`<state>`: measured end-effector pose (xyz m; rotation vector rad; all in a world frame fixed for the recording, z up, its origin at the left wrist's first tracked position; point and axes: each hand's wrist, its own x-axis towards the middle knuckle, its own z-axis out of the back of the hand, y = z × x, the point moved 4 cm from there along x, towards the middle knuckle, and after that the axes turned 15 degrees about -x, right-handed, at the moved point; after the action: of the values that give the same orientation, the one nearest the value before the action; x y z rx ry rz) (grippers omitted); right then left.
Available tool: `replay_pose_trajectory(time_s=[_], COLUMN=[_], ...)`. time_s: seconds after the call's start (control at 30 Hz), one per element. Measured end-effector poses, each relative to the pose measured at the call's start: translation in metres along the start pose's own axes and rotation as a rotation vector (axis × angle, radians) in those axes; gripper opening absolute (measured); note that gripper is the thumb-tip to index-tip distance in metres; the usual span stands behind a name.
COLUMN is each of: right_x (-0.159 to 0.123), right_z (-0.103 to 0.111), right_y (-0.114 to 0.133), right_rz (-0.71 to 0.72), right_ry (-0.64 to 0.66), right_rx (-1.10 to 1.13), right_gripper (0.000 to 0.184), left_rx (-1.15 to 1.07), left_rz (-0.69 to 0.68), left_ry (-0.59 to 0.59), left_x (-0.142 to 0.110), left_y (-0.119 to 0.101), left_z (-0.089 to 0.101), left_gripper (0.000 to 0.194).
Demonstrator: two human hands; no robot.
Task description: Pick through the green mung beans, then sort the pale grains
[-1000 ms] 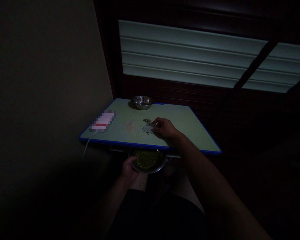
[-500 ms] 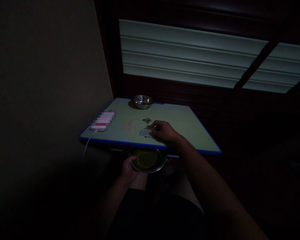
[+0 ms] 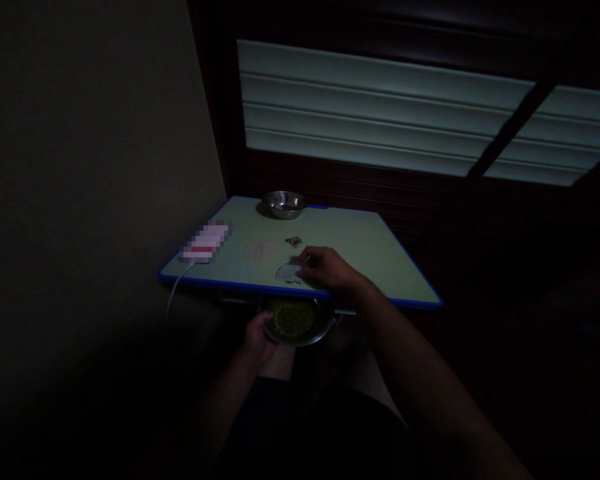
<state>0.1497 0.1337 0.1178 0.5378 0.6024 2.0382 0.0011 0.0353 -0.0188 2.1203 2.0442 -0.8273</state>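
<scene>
Flat piece on table, bowl below
Right hand, fingers pinching flat piece; left hand, fingers clamped on bowl

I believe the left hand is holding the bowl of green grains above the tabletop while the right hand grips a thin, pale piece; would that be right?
Not quite: the head view shows the bowl of green grains below the tabletop, partly hidden beneath it. The left hand does hold the bowl, and the right hand does grip the thin, pale piece.
</scene>
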Motion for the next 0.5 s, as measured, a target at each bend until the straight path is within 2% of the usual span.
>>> replay_pose_trajectory(time_s=[0.5], right_x=[-0.011], right_z=[-0.001], right_y=[0.007], right_rz=[-0.002], right_ry=[0.045], right_rx=[0.105], right_gripper=[0.031], left_rx=[0.009], left_rz=[0.015], left_ry=[0.015], left_x=[0.002], left_y=[0.001], left_z=[0.002], left_gripper=[0.030])
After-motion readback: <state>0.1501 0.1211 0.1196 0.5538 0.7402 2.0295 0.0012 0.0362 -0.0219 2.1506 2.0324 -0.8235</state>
